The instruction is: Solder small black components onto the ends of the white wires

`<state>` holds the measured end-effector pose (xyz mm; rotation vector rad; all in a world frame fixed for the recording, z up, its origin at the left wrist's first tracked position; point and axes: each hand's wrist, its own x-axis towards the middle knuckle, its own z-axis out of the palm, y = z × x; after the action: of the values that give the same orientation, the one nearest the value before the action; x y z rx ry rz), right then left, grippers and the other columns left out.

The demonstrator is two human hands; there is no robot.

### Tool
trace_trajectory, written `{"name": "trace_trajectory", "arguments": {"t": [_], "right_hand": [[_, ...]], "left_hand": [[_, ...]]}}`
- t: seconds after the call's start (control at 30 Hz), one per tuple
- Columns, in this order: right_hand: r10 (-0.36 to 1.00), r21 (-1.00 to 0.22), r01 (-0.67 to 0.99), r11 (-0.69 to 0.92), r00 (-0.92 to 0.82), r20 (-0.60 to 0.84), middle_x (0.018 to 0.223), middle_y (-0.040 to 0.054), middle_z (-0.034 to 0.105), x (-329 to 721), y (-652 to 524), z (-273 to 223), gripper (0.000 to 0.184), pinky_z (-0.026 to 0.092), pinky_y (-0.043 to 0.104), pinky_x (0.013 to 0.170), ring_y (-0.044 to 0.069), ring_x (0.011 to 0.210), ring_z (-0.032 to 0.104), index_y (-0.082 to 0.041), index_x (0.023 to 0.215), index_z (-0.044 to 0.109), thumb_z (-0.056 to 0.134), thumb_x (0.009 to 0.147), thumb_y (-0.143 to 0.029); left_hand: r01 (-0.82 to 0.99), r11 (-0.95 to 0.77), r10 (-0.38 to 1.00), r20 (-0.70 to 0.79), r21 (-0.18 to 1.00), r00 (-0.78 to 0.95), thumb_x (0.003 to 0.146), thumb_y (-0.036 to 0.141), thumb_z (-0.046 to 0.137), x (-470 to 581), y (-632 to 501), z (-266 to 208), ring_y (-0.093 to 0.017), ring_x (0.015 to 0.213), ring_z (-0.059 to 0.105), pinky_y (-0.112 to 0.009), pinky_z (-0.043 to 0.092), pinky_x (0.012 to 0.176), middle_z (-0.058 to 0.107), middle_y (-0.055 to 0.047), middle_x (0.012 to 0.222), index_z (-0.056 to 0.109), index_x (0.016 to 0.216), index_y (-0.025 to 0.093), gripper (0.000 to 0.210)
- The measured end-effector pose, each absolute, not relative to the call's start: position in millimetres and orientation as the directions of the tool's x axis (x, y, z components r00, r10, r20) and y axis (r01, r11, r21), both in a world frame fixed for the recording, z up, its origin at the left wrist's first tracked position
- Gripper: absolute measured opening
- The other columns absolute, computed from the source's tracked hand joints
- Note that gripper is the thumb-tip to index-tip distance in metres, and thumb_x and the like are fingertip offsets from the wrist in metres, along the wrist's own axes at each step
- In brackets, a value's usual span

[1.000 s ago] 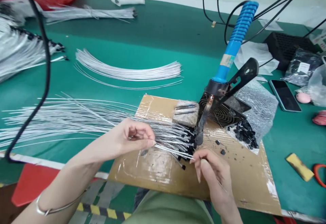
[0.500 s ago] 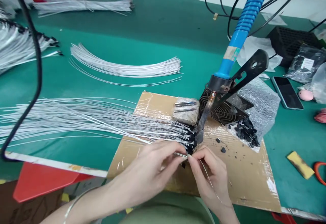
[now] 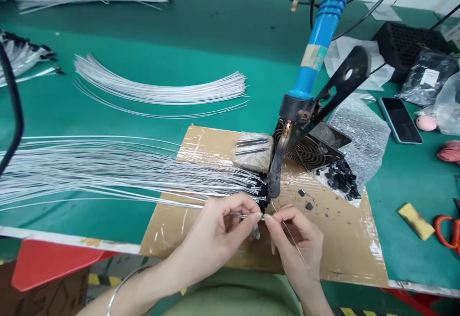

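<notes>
My left hand [image 3: 224,234] is closed in a pinch on a thin white wire, one of the wires whose ends reach the cardboard [image 3: 345,253]. My right hand [image 3: 300,241] is also closed, fingertips meeting the wire's end close to the left fingertips. A fine silvery solder wire [image 3: 295,243] runs through the right hand and curls down over its wrist. Just beyond both hands lies a bundle of white wires [image 3: 118,169] with black connectors [image 3: 263,189] at the ends. Above them leans a soldering iron with a blue handle [image 3: 316,50], its tip side near the connectors.
A curved bundle of white wires [image 3: 161,89] lies behind. On the right are loose black pieces [image 3: 341,179] on bubble wrap [image 3: 366,134], a phone [image 3: 400,120], a yellow sponge [image 3: 416,221] and orange-handled scissors [image 3: 445,234]. A pad with metal pins [image 3: 253,158] sits beside the iron.
The view has shifted a little, so the table's things sit further left. Both hands stay close together, and the fingertips have drawn slightly nearer along the wire.
</notes>
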<state>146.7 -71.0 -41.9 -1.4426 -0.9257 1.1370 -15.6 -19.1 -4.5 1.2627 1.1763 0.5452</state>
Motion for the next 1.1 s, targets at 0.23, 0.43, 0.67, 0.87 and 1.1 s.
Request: {"name": "trace_trajectory", "arguments": {"t": [0.23,0.43,0.67,0.87,1.1], "right_hand": [[0.939,-0.952,-0.274,-0.138,0.269,-0.214,0.068,0.0042,0.072,155,-72,-50,0.056,0.056,0.021,0.050,0.013,0.057,0.067,-0.020,0.088,0.085,0.052,0.110,-0.060],[0.930,-0.958,-0.218,-0.187,0.276,-0.245,0.071,-0.0001,0.071,148,-69,-34,0.026,0.055,0.015,0.051,0.008,0.056,0.063,-0.025,0.091,0.089,0.078,0.099,-0.047],[0.945,-0.897,-0.385,-0.217,0.147,-0.292,0.077,0.0018,0.080,147,-70,-41,0.014,0.058,0.015,0.050,0.009,0.057,0.068,-0.030,0.099,0.091,0.083,0.096,-0.041],[0.959,-0.866,-0.447,-0.224,0.058,-0.278,0.079,0.0025,0.083,150,-70,-50,0.013,0.061,0.015,0.054,0.009,0.058,0.070,-0.029,0.103,0.090,0.082,0.098,-0.038],[0.948,-0.832,-0.499,-0.242,0.062,-0.313,0.077,0.0006,0.081,146,-72,-47,0.009,0.060,0.013,0.050,0.007,0.054,0.068,-0.028,0.098,0.090,0.086,0.095,-0.036]], "left_hand": [[0.245,0.307,0.864,-0.378,0.919,0.334,0.099,0.044,0.062,-17,-21,-12,-0.014,0.060,0.046,-0.026,0.031,0.054,0.061,-0.001,0.070,0.069,0.086,0.017,0.030],[0.188,0.323,0.885,-0.367,0.927,0.287,0.092,0.036,0.070,-13,-19,-9,-0.012,0.058,0.049,-0.023,0.035,0.054,0.067,-0.001,0.069,0.070,0.081,0.018,0.021],[0.087,0.339,0.895,-0.349,0.937,0.278,0.094,0.034,0.073,-10,-24,-13,-0.012,0.059,0.058,-0.022,0.039,0.054,0.074,-0.002,0.071,0.074,0.083,0.018,0.020],[0.055,0.316,0.909,-0.319,0.947,0.267,0.099,0.038,0.072,-10,-27,-17,-0.010,0.053,0.051,-0.021,0.034,0.050,0.072,0.000,0.066,0.071,0.081,0.018,0.026],[0.167,0.255,0.933,-0.288,0.952,0.218,0.100,0.040,0.070,-11,-32,-19,-0.011,0.053,0.050,-0.024,0.032,0.049,0.073,-0.002,0.068,0.072,0.084,0.019,0.027]]}}
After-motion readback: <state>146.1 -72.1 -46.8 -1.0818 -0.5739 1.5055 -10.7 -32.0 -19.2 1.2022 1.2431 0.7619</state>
